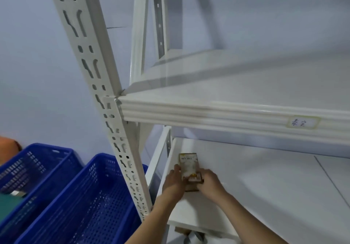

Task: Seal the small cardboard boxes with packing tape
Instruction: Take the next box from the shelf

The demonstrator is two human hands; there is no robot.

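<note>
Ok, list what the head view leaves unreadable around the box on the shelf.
- Small cardboard box: near end hidden by the left hand and right hand; tape not discernible.
- Box print: too small, blurred.
- Shelf label: handwriting blurred.
- Items under the lower shelf: cut off by its edge.
- Blue crates: contents unclear.

left hand [174,180] + right hand [209,182] | grip small box [189,166] | on lower shelf [265,177], seemingly

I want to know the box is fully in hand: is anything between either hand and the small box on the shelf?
Nothing visible. The left hand and right hand both grip the small box directly at its near end, on the lower shelf.
</note>
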